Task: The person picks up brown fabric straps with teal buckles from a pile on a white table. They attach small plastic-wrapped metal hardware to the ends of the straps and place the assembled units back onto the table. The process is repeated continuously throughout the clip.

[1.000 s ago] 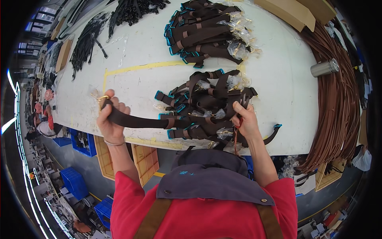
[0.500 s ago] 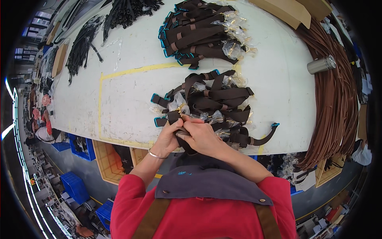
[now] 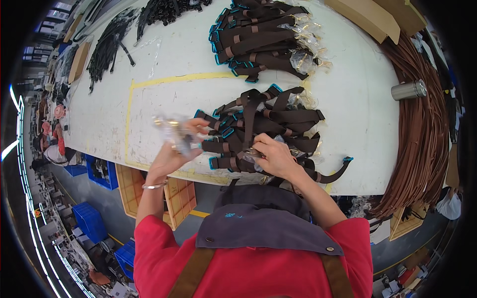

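Observation:
My left hand (image 3: pixel 171 159) is raised at the left of the near pile, holding a gold metal fitting in clear plastic (image 3: pixel 174 130). Motion smears the fitting, so its exact kind is hidden. My right hand (image 3: pixel 276 156) is closed on a dark brown webbing strap (image 3: pixel 250 126) that rises across the pile. Around it lie more brown straps (image 3: pixel 295 119), with blue-edged ends to the left and plastic-wrapped gold fittings mostly to the right. One strap curves out toward the right, ending in a blue tip (image 3: pixel 348 159).
A second heap of brown straps (image 3: pixel 261 42) lies farther back. Black straps (image 3: pixel 109 47) are at the far left. On the right, a steel bottle (image 3: pixel 409 90) stands by long brown strips (image 3: pixel 417 134). Cardboard (image 3: pixel 365 17) lies at the back; crates (image 3: pixel 179 198) are below the table edge.
My hands have moved apart. The left went left and up with the plastic-wrapped fitting; the right moved slightly right with the strap. The view has shifted a little.

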Demonstrator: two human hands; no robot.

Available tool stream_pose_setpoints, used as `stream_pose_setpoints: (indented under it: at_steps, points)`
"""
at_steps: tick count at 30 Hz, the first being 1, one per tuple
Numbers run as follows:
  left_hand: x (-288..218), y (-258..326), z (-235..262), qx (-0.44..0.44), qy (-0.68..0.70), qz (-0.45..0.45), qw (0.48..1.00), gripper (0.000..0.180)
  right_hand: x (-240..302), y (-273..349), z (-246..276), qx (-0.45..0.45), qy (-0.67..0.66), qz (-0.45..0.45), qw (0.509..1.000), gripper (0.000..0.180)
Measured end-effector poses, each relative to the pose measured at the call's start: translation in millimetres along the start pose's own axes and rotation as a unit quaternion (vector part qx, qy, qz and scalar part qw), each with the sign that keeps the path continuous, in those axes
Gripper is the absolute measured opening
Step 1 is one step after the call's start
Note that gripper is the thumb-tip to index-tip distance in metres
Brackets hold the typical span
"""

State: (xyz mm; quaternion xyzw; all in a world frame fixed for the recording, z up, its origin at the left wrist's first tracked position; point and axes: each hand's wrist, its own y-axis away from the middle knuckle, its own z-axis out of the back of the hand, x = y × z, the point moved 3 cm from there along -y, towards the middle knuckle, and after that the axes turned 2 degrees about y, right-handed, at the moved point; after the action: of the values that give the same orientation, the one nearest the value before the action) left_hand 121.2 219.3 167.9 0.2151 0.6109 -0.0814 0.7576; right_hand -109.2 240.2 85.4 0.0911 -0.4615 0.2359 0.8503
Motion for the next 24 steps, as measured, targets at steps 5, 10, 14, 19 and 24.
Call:
stream_pose_setpoints:
  at_steps: [5, 10, 14, 19, 24]
  points:
    - [16.5, -55.0, -81.7, 0.182, -0.279, -0.256, 0.907, 0.043, -5.3, 24.7, 26.5, 0.1, -0.216, -0.088, 0.967, 0.015]
    - [33.0, -72.2, -106.5, 0.156, -0.186, -0.308, 0.92, 0.036, 0.7, 38.3, 33.6, 0.137, -0.436, -0.218, 0.862, 0.01]
    - [-3.2, -47.6, -76.6, 0.048, 0.07, -0.143, 0.986, 0.043, -7.1, 41.4, 63.1, 0.015, -0.442, -0.227, 0.868, 0.019]
    - [-49.1, -25.2, -37.5, -0.169, 0.062, -0.281, 0.943, 0.023, -24.2, 9.4, 55.6, -0.063, -0.363, -0.192, 0.91, 0.026]
    - [-73.6, 17.8, -10.1, -0.26, -0.25, -0.335, 0.871, 0.023, -12.5, -22.1, 48.6, -0.012, -0.405, -0.2, 0.892, 0.039]
